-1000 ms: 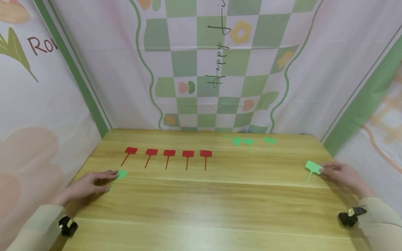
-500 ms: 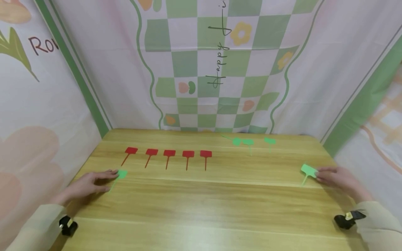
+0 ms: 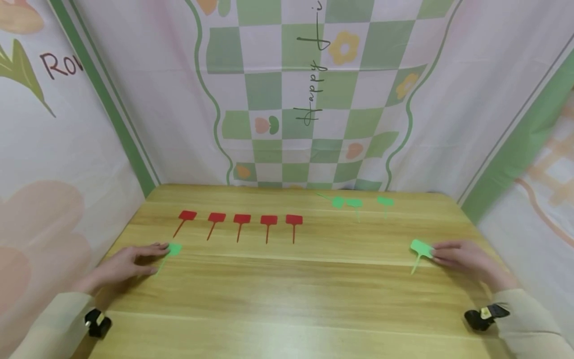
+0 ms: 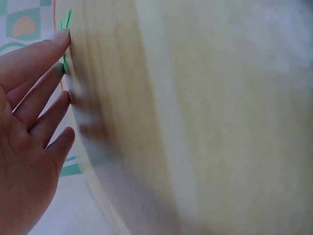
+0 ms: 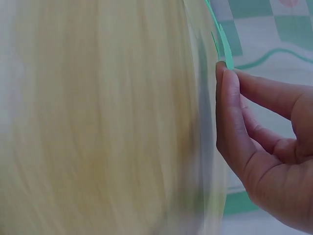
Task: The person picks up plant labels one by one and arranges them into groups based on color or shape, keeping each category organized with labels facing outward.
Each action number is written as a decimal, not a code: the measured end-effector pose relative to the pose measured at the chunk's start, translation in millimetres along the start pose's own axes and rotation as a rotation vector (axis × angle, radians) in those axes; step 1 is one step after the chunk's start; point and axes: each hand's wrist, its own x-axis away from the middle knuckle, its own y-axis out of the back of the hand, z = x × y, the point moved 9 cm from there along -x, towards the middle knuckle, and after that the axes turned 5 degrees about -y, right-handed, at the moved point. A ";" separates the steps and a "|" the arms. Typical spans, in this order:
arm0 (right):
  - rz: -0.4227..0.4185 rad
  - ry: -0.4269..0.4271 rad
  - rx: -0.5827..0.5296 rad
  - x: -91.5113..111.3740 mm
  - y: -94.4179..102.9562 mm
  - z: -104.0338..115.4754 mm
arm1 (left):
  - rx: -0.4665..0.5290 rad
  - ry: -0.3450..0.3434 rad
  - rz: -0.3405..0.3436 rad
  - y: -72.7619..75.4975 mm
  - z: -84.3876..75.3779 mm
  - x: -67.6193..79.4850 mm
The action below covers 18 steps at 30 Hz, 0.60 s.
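Observation:
In the head view my right hand (image 3: pixel 466 259) pinches a light green T-shaped plant label (image 3: pixel 420 247) by the right edge of its plate, with the stem pointing down and slightly left. The right wrist view shows the thumb and finger of that hand (image 5: pixel 274 132) together on the label's edge. My left hand (image 3: pixel 127 264) rests at the left of the table, its fairly straight fingertips touching another green plant label (image 3: pixel 174 249). Beyond it lie several red plant labels (image 3: pixel 242 219) in a row, stems toward me.
Three more green plant labels, one of them a rounder label (image 3: pixel 338 202), lie near the back edge of the wooden table (image 3: pixel 287 299). A patterned curtain (image 3: pixel 305 99) hangs right behind the table and along both sides.
My right hand has moved left across the table, carrying the pinched green plant label. The left hand and the labels on the table have stayed in place.

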 end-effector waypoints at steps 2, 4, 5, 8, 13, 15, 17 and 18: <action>0.003 -0.017 0.001 -2.0 -6.5 0.2 | 0.021 -0.007 -0.001 0.2 -2.7 0.4; 0.017 -0.031 -0.011 -4.0 -12.8 0.6 | 0.036 -0.006 -0.004 0.3 -4.0 0.9; 0.017 -0.037 0.002 -5.1 -15.2 0.6 | 0.042 -0.005 -0.004 0.2 -4.0 1.0; 0.013 -0.053 0.036 -7.1 -22.4 2.8 | 0.054 -0.003 -0.002 -0.1 -4.2 1.5; 0.013 -0.072 0.060 -10.1 -35.8 7.7 | 0.059 0.002 0.000 -0.1 -3.5 1.7; 0.017 -0.079 0.063 -11.3 -41.6 9.5 | 0.055 0.005 0.000 0.0 -2.9 1.7; 0.032 -0.075 0.056 -12.7 -48.5 11.4 | 0.049 0.003 -0.001 0.2 -2.7 1.5; 0.039 -0.073 0.057 -13.4 -52.3 12.2 | 0.045 0.002 0.000 0.2 -2.8 1.4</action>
